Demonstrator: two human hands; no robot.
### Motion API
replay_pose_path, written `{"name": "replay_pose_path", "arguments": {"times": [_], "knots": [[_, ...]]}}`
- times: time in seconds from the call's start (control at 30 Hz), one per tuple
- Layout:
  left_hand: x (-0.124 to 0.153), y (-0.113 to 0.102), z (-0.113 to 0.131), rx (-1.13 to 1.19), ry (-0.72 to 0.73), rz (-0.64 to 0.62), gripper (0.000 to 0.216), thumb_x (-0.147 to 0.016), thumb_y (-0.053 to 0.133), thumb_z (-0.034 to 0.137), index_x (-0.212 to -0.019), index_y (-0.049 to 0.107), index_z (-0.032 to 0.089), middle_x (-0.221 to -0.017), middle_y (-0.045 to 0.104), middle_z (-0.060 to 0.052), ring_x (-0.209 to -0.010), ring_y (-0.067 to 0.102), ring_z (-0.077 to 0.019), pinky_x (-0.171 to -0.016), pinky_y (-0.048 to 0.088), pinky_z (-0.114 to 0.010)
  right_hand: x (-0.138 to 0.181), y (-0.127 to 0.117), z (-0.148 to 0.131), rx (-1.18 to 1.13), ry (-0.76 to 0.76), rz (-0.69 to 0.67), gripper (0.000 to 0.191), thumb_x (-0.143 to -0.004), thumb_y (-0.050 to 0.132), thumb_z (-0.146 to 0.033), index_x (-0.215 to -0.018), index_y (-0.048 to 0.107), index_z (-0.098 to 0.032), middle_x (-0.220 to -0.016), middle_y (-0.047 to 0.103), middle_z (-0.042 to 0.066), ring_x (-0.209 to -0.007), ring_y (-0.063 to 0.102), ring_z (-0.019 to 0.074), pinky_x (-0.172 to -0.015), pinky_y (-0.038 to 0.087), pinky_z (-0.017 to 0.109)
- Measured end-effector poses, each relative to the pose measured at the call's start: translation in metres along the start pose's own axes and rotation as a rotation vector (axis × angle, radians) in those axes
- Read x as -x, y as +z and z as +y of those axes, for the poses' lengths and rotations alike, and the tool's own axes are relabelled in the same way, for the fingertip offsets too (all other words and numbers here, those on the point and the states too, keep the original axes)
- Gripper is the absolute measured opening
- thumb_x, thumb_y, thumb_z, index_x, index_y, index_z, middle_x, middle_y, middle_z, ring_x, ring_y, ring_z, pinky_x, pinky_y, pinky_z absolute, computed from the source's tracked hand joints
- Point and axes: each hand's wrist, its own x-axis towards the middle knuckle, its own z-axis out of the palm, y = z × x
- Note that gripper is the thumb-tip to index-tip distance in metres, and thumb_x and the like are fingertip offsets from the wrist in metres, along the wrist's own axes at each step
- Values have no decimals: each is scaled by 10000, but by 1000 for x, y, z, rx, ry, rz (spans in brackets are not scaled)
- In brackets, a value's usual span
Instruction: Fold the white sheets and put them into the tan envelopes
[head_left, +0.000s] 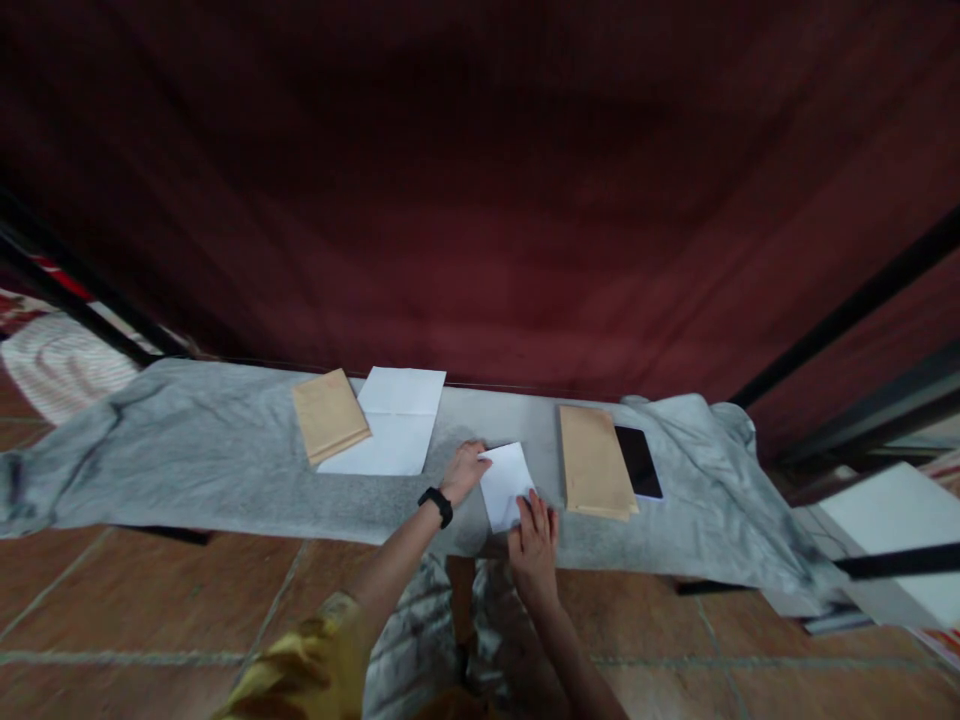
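Note:
A small folded white paper (505,482) lies on a grey cloth (225,460) spread over a low surface. My left hand (465,470), with a black watch at the wrist, rests on the paper's left edge, fingers curled against it. My right hand (534,535) lies flat on the paper's near right corner, fingers stretched out and pressing down. A stack of brown envelopes (594,462) sits just right of the paper.
A dark phone (639,460) lies beside the right envelope stack. Farther left are a brown envelope (328,414) and a larger white sheet (394,430). A dark red curtain (480,200) hangs behind. White boards (892,530) lie at the right on the tiled floor (150,600).

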Motion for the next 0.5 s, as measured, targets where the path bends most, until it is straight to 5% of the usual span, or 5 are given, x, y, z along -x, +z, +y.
{"name": "replay_pose_path", "arguments": {"times": [0.2, 0.5], "knots": [[40, -2, -23, 275, -206, 54, 152, -840, 572, 305, -753, 567, 181, -471, 497, 68, -442, 529, -125, -465, 380, -213, -33, -5, -21, -110, -98, -23, 512, -970, 328, -205, -1462, 448, -133, -1551, 412, 146, -1456, 334, 257, -1162, 334, 515], [78, 5, -23, 351, -278, 55, 75, -874, 523, 209, -801, 516, 191, -564, 583, 48, -439, 574, -118, -461, 431, -208, -48, 23, -45, 53, -183, -150, 465, -1032, 370, -297, -1453, 483, -135, -1522, 451, 147, -1411, 422, 261, -1177, 293, 472]]}}
